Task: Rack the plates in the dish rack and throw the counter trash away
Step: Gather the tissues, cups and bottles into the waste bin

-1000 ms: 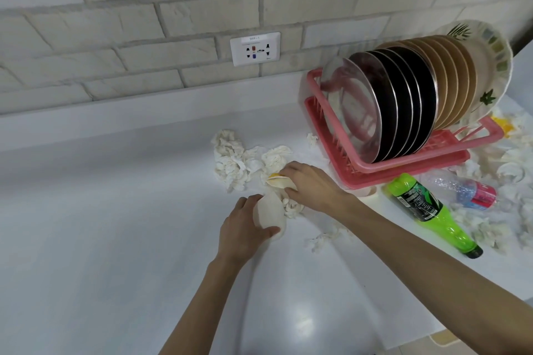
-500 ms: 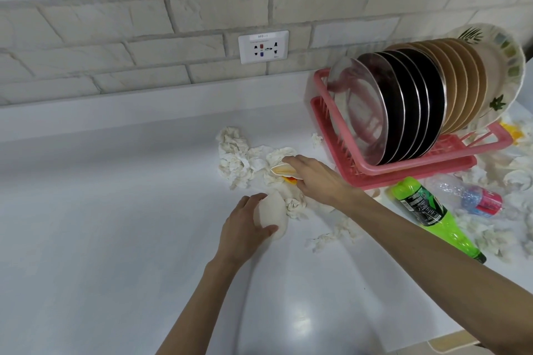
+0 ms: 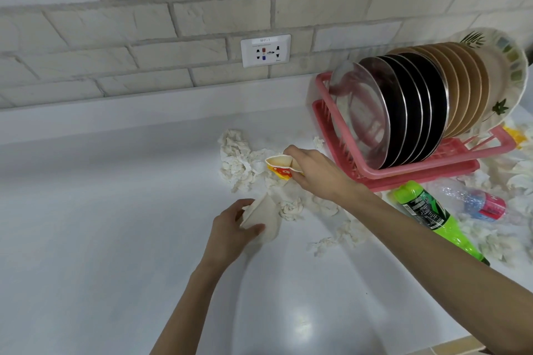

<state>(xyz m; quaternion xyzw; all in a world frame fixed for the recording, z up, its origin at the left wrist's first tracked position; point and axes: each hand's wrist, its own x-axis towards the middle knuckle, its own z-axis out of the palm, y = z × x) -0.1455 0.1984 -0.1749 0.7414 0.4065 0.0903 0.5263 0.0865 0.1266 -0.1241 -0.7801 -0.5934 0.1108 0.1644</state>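
Note:
Several plates (image 3: pixel 415 112) stand upright in the pink dish rack (image 3: pixel 427 170) at the right: steel, dark, tan and one white patterned. Crumpled white tissues (image 3: pixel 236 164) lie on the white counter (image 3: pixel 86 210) left of the rack. My right hand (image 3: pixel 314 170) grips a squashed yellow-and-red paper cup (image 3: pixel 279 166) just above those tissues. My left hand (image 3: pixel 230 228) holds a flattened white paper cup (image 3: pixel 264 216) near the counter's middle. More tissue scraps (image 3: pixel 340 233) lie under my right forearm.
A green plastic bottle (image 3: pixel 429 216) and a clear bottle with a pink label (image 3: pixel 478 202) lie in front of the rack among more tissues (image 3: pixel 507 181). A wall socket (image 3: pixel 266 50) sits in the brick wall. The counter's front edge runs at bottom right.
My right hand has lifted the yellow-and-red cup off the tissues and moved it slightly back. My left hand keeps its hold on the white cup in about the same place.

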